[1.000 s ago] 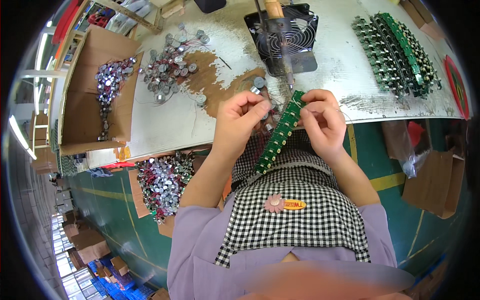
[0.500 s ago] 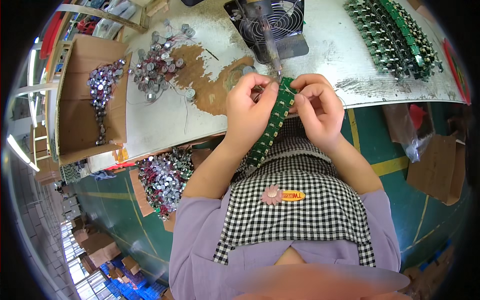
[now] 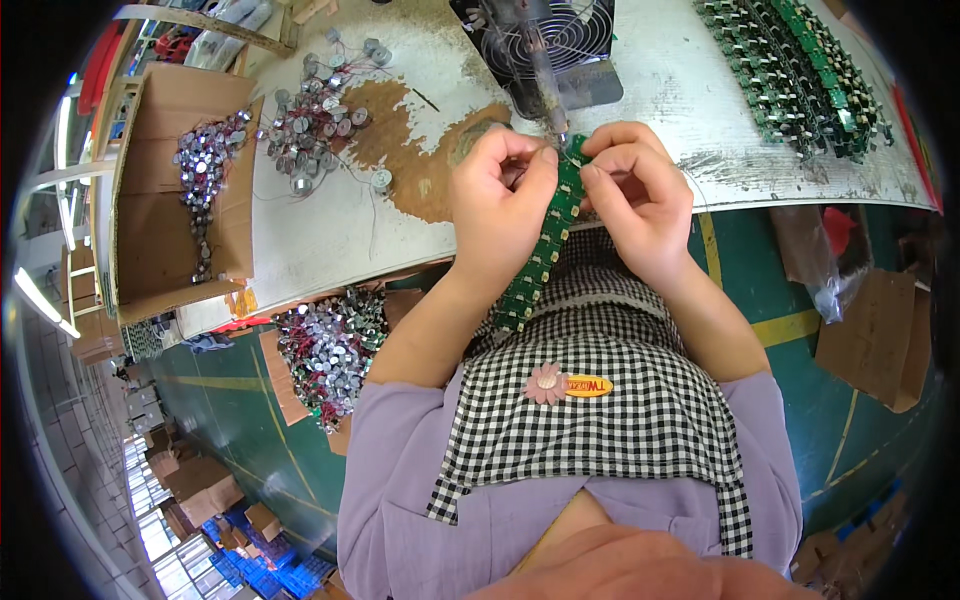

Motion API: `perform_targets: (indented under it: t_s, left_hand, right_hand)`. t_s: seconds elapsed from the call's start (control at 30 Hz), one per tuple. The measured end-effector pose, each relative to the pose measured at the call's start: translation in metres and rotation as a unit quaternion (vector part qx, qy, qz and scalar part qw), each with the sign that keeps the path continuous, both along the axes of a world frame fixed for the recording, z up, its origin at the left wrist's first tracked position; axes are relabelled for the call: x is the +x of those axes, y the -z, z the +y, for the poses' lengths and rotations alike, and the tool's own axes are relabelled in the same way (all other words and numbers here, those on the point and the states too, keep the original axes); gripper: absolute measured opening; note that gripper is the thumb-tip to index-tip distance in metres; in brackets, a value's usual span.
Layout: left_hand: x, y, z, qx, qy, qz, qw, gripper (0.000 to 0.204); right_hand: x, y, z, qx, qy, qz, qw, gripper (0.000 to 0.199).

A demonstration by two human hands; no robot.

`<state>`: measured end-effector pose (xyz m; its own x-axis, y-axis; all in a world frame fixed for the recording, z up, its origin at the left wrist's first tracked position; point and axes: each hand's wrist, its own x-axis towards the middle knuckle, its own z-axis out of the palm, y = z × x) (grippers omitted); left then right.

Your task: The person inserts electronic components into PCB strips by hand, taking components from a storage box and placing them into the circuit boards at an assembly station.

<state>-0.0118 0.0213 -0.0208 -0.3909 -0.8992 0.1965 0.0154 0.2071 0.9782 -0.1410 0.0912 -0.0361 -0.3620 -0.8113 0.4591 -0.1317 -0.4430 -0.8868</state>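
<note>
Long green circuit-board strip (image 3: 545, 248), seemingly part-done: pinched by right hand (image 3: 643, 205), left hand (image 3: 497, 205) grip unclear; round silver motors (image 3: 310, 126) lie loose far left.

A green board strip (image 3: 540, 252) is pinched in the left hand (image 3: 498, 205), its far end kinda crowded by the right hand (image 3: 642, 200), right near the soldering iron (image 3: 545, 85). Wired silver parts (image 3: 310, 120) are piled far left; more green boards (image 3: 800, 85) are lined up far right.
</note>
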Motion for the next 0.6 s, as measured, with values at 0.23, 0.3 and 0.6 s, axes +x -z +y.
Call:
perform_targets:
  t_s: [0.23, 0.3, 0.6]
  left_hand:
    - [0.003, 0.004, 0.008, 0.05, 0.024, -0.018, 0.998, 0.008]
    - [0.003, -0.001, 0.01, 0.076, 0.031, 0.001, 0.997, 0.008]
    - [0.004, -0.001, 0.003, 0.089, 0.043, 0.005, 0.995, 0.008]
  right_hand:
    - [0.006, 0.017, 0.009, -0.025, -0.033, -0.146, 0.988, 0.007]
    - [0.006, 0.018, 0.008, -0.027, -0.025, -0.134, 0.99, 0.007]
    - [0.01, 0.01, 0.007, -0.007, 0.014, -0.028, 0.999, 0.006]
